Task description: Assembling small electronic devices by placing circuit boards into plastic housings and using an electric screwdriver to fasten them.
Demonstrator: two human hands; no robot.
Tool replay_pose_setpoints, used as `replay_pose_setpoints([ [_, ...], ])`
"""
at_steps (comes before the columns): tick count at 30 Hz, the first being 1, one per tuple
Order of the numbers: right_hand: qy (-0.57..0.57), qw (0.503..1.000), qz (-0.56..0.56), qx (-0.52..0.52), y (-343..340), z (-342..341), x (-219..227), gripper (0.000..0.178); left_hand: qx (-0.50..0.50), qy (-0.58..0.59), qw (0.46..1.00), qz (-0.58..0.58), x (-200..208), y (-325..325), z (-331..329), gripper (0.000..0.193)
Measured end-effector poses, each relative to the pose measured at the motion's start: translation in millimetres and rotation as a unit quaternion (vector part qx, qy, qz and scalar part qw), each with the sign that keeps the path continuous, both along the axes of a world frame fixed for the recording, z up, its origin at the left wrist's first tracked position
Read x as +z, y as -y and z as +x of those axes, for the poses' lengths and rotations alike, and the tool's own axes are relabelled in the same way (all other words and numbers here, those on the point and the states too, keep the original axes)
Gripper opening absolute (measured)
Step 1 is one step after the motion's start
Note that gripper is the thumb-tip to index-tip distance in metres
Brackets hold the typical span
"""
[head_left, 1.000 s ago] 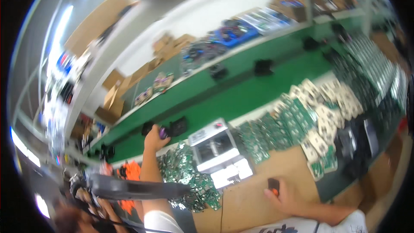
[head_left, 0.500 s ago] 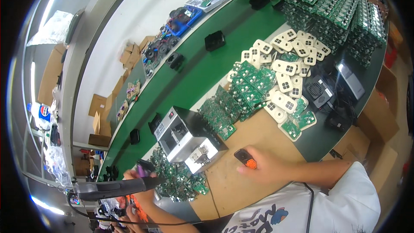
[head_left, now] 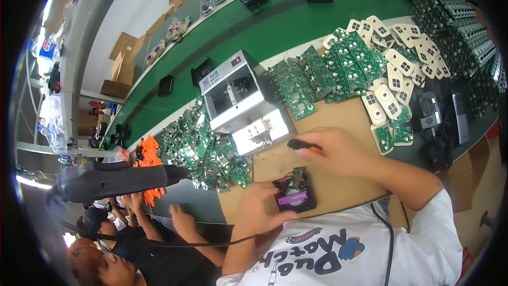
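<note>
My left hand is curled round the left side of an open black housing. A purple cylindrical battery cell, a small green circuit board and thin wires show in the housing, which lies on the brown board at the front. Just beyond it, my right hand has closed on a small oblong black piece with an orange part at the fingers. My palm and fingers hide much of that piece.
A silver and black machine stands ahead. Loose circuit boards are heaped left of it; panels of boards and cream covers lie right. Orange pieces and co-workers are at the left. A black padded arm crosses the lower left.
My left hand has come right from beside the board heap, bringing the housing with the purple cell onto the brown board. My right hand still holds the black piece, now turned. The view has shifted.
</note>
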State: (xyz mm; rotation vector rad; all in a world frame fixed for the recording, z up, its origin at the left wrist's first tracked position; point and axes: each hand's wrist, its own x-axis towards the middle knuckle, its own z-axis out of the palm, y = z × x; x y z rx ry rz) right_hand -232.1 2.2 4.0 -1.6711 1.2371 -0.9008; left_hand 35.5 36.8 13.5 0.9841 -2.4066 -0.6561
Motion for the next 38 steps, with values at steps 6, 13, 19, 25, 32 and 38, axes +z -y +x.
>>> replay_pose_setpoints([
  [6, -0.033, 0.993, -0.101, 0.056, 9.0, 18.8, -19.3, 0.027, 0.092, -0.043, 0.977, 0.189, -2.0, 24.9, -18.9, 0.055],
  [13, -0.011, 0.999, -0.038, 0.029, 12.3, 19.5, -27.0, 0.026, 0.077, 0.04, 0.977, 0.195, 12.0, 32.1, -39.9, 0.039],
  [19, 0.112, 0.989, 0.096, -0.031, 12.6, 27.3, -25.4, 0.022, 0.14, -0.058, 0.969, 0.197, -0.2, 23.2, -20.0, 0.024],
  [25, 0.114, 0.989, 0.09, 0.022, 7.3, 33.2, -19.2, 0.024, 0.075, -0.078, 0.992, 0.063, -12.0, 29.3, -8.4, 0.029],
  [32, 0.065, 0.994, 0.047, 0.08, 3.0, 34.3, -19.4, 0.029, 0.173, -0.222, 0.922, 0.267, -23.2, 20.3, -18.1, 0.045],
  [38, -0.08, 0.971, -0.096, 0.202, 8.3, 19.5, -19.9, 0.049, 0.229, -0.259, 0.883, 0.319, -17.8, 23.1, -23.6, 0.063],
])
